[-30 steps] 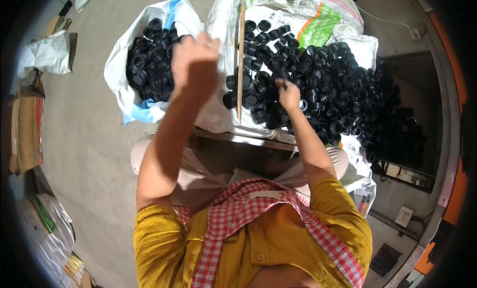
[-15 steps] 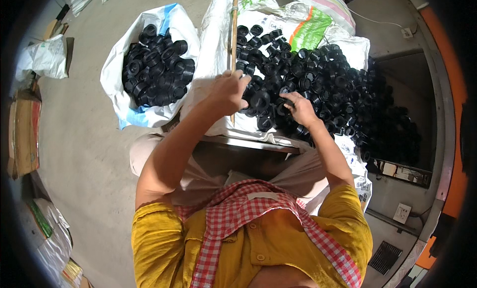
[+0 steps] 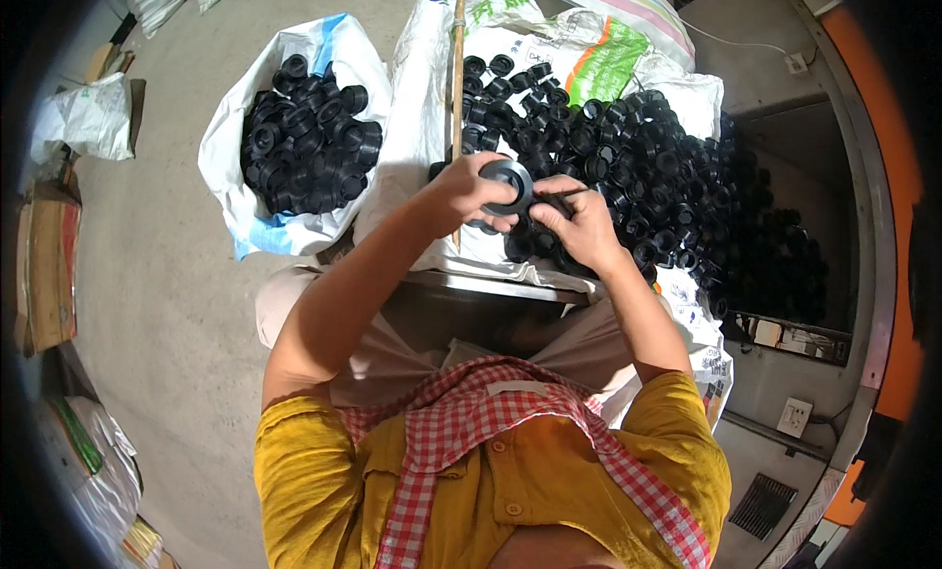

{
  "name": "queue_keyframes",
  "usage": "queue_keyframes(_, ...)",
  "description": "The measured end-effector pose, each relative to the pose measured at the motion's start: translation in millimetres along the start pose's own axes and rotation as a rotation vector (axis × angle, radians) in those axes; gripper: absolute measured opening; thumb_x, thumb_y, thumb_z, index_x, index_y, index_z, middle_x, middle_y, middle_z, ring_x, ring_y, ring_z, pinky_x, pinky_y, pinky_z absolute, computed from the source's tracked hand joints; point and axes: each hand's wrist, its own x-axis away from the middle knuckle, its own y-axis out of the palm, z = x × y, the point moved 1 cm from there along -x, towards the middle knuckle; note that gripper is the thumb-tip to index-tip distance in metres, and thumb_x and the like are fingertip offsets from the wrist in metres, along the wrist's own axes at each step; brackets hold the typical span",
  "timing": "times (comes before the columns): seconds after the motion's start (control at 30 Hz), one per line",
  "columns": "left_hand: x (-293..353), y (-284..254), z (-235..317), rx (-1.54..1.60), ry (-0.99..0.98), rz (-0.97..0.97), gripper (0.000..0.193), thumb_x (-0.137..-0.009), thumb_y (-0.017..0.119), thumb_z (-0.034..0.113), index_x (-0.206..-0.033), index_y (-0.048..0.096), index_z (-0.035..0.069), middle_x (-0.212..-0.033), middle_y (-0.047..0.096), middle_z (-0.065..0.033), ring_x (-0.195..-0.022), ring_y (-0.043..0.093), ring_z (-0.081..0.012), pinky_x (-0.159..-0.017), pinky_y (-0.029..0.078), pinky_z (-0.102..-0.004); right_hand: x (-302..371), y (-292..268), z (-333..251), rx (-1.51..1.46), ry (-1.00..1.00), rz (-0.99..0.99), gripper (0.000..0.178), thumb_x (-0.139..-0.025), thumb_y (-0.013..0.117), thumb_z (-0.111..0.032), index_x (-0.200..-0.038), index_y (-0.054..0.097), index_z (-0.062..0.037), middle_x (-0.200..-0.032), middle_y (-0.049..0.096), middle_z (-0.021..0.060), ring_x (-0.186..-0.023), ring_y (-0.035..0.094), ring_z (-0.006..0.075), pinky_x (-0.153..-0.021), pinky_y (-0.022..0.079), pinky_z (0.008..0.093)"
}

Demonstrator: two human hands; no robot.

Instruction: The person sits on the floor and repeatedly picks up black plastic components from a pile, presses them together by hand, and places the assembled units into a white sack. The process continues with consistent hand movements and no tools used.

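Left grip point(image 3: 471, 188) holds one black ring point(image 3: 524, 183) near one wooden stick point(image 3: 457, 88).

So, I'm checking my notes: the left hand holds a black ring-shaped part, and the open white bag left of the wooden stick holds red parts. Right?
Not quite: in the head view, the parts in the open white bag are black, not red.
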Motion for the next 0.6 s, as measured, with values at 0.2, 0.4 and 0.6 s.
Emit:
queue_keyframes(0.2,16,8,19,-1.203,0.830,0.071,0.027,-0.069,0.063,0.004,-0.096,0.064,0.007,-0.087,0.063,-0.0072,-0.089,0.061,-0.0280,-0.076,0.050,-0.0383,0,1,-5,-0.450,0.254,-0.301,0.014,-0.082,0.071,-0.009,-0.085,0.059,-0.0037,-0.080,0.062,0.0001,-0.072,0.055,0.0099,-0.067,0.045,0.0239)
queue_keyframes(0.4,35,4,58,-1.258,1.203,0.224,0.013,-0.070,0.063,0.007,-0.082,0.060,0.007,-0.096,0.064,-0.0080,-0.092,0.062,-0.0269,-0.080,0.051,-0.0370,63,27,-13,-1.637,0.265,-0.957,0.022,-0.070,0.077,-0.009,-0.083,0.061,-0.0023,-0.076,0.067,0.0159,-0.073,0.067,0.0265,-0.068,0.052,0.0358)
queue_keyframes(0.6,42,-16,38,-0.268,0.523,0.333,0.043,-0.084,0.069,0.027,-0.116,0.057,0.000,-0.106,0.066,-0.0147,-0.094,0.065,-0.0216,-0.083,0.051,-0.0313,56,34,5,-1.508,0.077,0.004,0.025,-0.082,0.073,-0.025,-0.081,0.054,-0.0089,-0.079,0.060,0.0087,-0.056,0.053,0.0155,-0.066,0.046,0.0271)
